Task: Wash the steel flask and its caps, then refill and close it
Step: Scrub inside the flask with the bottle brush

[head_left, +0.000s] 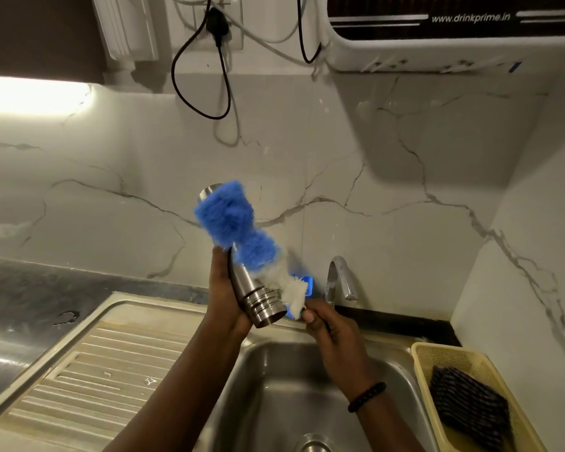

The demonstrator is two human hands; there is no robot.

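My left hand (224, 290) grips the steel flask (253, 296) around its body, above the sink, tilted with its threaded open mouth pointing down and towards me. A bottle brush (234, 223) with blue and white bristles lies along the outside of the flask, its blue head covering the flask's upper end. My right hand (331, 337) holds the brush's handle just below the flask's mouth. No caps are in view.
The steel sink basin (294, 396) lies under the hands, with a ribbed drainboard (88, 373) to its left. A chrome tap (338, 278) stands behind it. A yellow basket (437, 353) with a dark scrubber sits at the right. A water purifier (437, 34) hangs on the wall.
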